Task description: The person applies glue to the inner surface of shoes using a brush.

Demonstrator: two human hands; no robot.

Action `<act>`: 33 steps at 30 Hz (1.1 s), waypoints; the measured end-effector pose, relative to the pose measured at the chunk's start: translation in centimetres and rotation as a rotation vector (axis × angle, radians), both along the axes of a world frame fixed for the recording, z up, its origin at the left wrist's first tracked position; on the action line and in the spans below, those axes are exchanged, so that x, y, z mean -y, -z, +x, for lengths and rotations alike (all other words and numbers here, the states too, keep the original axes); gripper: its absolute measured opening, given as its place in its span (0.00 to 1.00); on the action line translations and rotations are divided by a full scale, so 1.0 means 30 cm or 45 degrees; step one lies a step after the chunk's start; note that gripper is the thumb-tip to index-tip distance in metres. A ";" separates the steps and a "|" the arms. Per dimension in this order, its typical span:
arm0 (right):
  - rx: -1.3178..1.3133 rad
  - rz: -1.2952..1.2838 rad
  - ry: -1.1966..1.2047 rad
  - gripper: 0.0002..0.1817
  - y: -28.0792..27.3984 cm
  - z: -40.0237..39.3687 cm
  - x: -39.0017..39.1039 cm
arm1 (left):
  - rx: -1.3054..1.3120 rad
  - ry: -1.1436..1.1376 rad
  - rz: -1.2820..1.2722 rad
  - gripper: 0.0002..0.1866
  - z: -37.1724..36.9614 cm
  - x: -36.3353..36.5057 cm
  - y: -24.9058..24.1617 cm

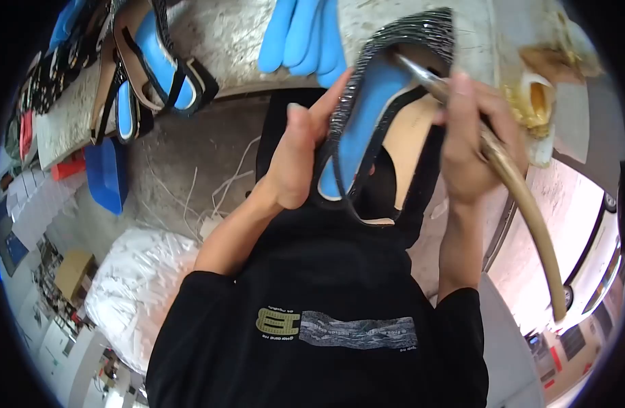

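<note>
My left hand (295, 160) holds a dark, glittery shoe (345, 102) by its side, thumb raised. Inside the shoe lies a blue insole (377, 92), and a thin black strap loops at its heel. A beige insole or lining piece (409, 143) shows beside it, partly behind the shoe. In my right hand (465, 139) is a long brush-like tool (520, 183) with a tan curved handle. Its metallic tip reaches into the toe part of the shoe. The tip's very end is hard to make out.
Several blue insoles (302, 34) lie on the worn workbench (237, 41). More sandals (159, 58) stand at the upper left, above a blue bin (106, 175). A container with amber glue (535, 102) is at the right. A white plastic bag (139, 292) sits lower left.
</note>
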State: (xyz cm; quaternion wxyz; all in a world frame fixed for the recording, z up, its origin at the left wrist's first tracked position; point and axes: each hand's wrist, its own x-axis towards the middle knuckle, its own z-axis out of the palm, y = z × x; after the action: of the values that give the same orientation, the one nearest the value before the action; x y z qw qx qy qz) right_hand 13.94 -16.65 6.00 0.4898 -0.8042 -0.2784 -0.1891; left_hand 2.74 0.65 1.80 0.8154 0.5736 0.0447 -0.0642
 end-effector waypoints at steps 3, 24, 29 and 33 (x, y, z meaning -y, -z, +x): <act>-0.335 0.129 -0.040 0.08 -0.043 -0.019 0.001 | 0.090 -0.076 0.054 0.45 0.014 -0.009 0.010; 0.133 -0.329 -0.054 0.02 -0.070 -0.014 0.030 | 0.048 -0.154 -0.180 0.39 0.012 0.029 -0.025; -0.285 0.003 0.071 0.07 -0.154 -0.128 0.005 | 0.012 -0.034 -0.113 0.45 -0.012 0.025 -0.052; -0.109 0.692 0.383 0.14 -0.225 -0.137 0.180 | 0.266 -0.136 0.222 0.52 0.026 0.015 -0.179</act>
State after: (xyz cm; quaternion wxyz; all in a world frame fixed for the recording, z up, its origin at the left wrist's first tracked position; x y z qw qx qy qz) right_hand 9.84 -22.06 12.76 0.6646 -0.6834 -0.0748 -0.2927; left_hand 3.53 0.19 7.18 0.7649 0.6426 -0.0047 0.0436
